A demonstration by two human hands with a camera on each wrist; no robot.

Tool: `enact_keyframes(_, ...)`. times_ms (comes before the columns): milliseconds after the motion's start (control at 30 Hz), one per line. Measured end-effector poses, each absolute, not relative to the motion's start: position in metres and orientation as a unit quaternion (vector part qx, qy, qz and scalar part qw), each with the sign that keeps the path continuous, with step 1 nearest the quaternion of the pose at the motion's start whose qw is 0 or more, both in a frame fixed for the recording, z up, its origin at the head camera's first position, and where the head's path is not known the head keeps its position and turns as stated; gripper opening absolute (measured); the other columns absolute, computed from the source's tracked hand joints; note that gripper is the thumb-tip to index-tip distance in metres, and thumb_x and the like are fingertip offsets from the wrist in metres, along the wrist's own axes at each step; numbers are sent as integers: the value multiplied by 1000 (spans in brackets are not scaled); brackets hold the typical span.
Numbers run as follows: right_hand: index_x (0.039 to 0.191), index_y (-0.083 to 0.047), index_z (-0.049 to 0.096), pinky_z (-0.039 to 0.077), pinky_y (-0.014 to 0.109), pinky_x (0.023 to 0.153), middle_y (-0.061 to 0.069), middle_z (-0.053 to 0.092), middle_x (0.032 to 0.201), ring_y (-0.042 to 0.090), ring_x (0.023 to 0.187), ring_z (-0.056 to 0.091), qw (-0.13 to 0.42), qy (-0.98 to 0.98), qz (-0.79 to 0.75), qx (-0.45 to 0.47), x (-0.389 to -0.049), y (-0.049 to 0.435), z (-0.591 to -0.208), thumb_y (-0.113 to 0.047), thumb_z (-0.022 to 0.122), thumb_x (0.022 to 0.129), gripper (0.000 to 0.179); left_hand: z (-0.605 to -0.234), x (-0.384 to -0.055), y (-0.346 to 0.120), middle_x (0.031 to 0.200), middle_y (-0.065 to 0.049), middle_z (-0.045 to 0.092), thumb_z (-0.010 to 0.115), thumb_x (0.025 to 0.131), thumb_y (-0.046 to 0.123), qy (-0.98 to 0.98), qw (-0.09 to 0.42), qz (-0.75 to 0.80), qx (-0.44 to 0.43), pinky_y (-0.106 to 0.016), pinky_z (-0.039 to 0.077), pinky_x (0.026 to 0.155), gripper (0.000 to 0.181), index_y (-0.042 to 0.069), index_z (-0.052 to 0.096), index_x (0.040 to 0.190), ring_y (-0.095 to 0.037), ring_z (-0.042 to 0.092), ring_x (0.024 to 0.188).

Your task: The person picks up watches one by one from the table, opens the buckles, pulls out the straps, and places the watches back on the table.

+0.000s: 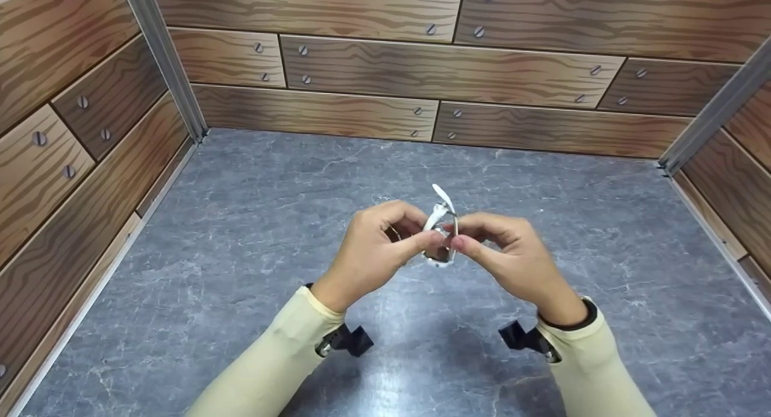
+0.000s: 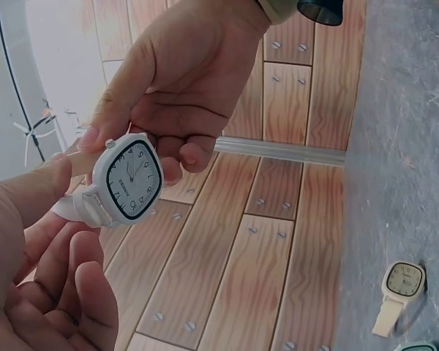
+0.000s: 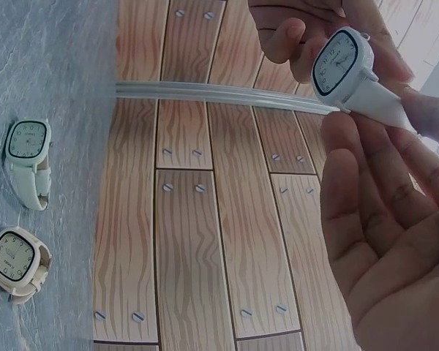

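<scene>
A white wristwatch [image 1: 435,217] is held up between both hands, one band end sticking up above the fingers in the head view. My left hand [image 1: 379,245] pinches it from the left, thumb on top; my right hand [image 1: 509,251] pinches it from the right, fingertips close to the other's. Its squarish dial, ringed in black, faces the left wrist camera, where the watch face [image 2: 134,178] shows clearly. From the right wrist, the watch [image 3: 344,67] appears with its white strap running between thumb and fingers. Fingers partly cover the band, so its exact fastening is hidden.
On the grey marbled surface [image 3: 73,263] lie a pale green watch [image 3: 29,142] and a cream watch [image 3: 14,256]. Wood-patterned panels [image 1: 361,61] wall the area at the back and sides, with metal corner posts [image 1: 168,61].
</scene>
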State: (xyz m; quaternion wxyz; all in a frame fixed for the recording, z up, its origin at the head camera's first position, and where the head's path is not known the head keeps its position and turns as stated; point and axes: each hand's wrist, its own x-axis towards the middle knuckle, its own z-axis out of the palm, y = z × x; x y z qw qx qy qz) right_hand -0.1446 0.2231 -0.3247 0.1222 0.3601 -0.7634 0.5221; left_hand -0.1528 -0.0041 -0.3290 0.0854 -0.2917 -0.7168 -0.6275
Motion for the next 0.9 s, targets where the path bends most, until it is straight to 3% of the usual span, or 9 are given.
enact_keyframes(433, 114, 11, 67, 53, 23, 69, 11, 73, 87, 15, 78, 68, 147, -735, 569, 338, -146, 224, -324, 16, 61, 95, 21, -329, -156, -8, 81, 3, 70, 74, 98, 24, -716, 95, -634, -275, -25, 50, 60, 14, 10, 74, 100, -13, 61, 68)
enact_keyframes(667, 113, 8, 68, 55, 24, 71, 16, 72, 87, 14, 80, 69, 142, -737, 563, 347, -147, 224, -326, 15, 62, 94, 21, -330, -156, -8, 82, 4, 72, 77, 95, 25, -713, 89, -639, -274, -25, 51, 59, 14, 12, 76, 100, -12, 62, 67)
enact_keyframes(900, 110, 10, 66, 55, 24, 70, 15, 72, 89, 14, 78, 67, 134, -731, 583, 329, -147, 224, -323, 13, 59, 96, 15, -329, -158, -8, 90, 6, 73, 71, 100, 26, -725, 103, -624, -274, -26, 52, 64, 18, 11, 77, 108, -13, 63, 72)
